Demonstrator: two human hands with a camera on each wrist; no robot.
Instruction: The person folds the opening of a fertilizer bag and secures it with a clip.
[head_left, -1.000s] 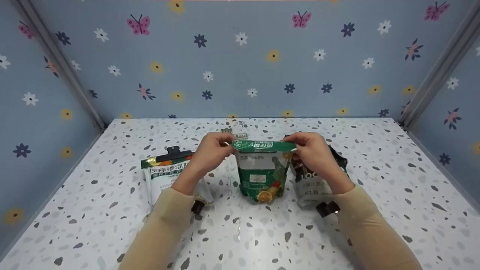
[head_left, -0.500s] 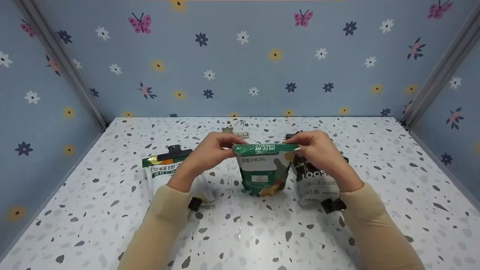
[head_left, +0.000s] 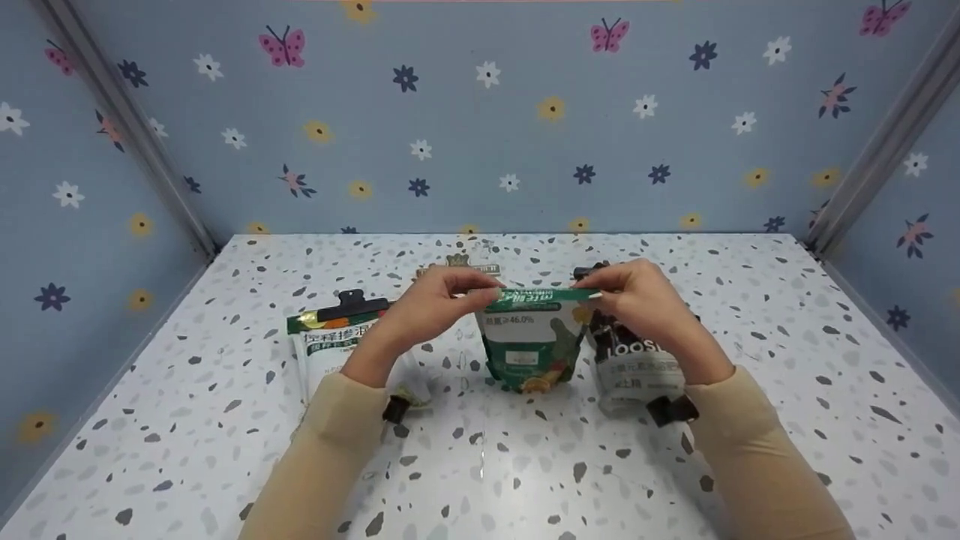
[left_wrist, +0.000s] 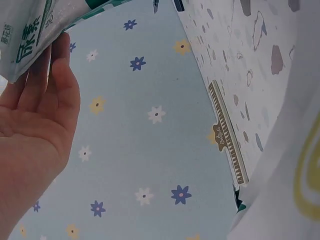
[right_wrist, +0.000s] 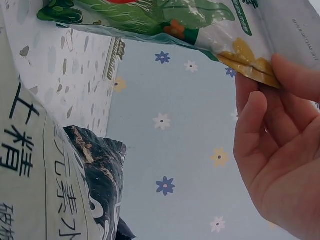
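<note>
Your left hand (head_left: 427, 306) and right hand (head_left: 643, 301) pinch opposite ends of the top edge of a green-and-white pouch (head_left: 529, 345), held amid the speckled surface (head_left: 525, 469), between a white bag (head_left: 322, 360) with a black clip (head_left: 351, 305) at left and a dark-topped bag (head_left: 634, 375) at right.

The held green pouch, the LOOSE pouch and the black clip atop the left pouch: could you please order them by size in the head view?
Largest: green pouch, LOOSE pouch (unsure which; right hand covers part of the latter)
Smallest: black clip
</note>
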